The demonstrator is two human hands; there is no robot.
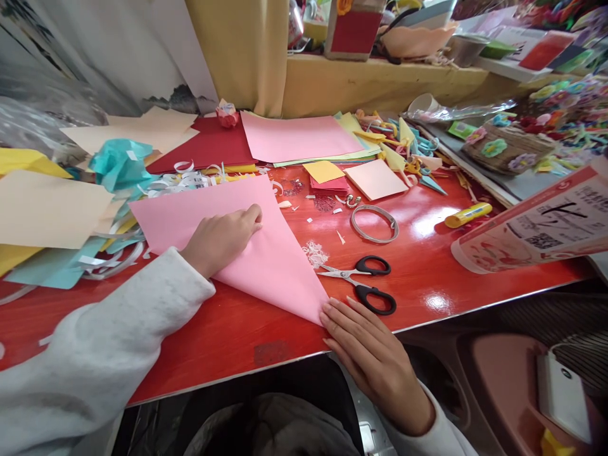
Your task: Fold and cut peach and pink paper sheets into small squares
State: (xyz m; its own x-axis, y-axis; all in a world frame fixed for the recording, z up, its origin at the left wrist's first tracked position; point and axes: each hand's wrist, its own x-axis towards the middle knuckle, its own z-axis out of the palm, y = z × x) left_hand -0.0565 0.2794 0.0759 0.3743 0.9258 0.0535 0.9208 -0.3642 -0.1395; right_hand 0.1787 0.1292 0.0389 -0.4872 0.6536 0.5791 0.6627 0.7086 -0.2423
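A sheet of pink paper (pixel 259 263), folded over along its near edge, lies on the red table in front of me. My left hand (pixel 223 237) is closed with curled fingers and holds the sheet down near its middle. The undersides of those fingers are hidden. At the sheet's pointed near-right corner, my right hand (pixel 368 354) lies with its fingers stretched out, the tips touching the paper. Scissors (pixel 354 278) with black handles rest, blades parted, just beyond my right hand.
White scraps (pixel 315 253) and a tape-like ring (pixel 375 225) lie beyond the sheet. A yellow tube (pixel 468 215) and a printed cup (pixel 527 225) are at right. Coloured paper piles (pixel 304 138) line the back; beige sheets (pixel 47 209) cover the left. The table edge runs close to me.
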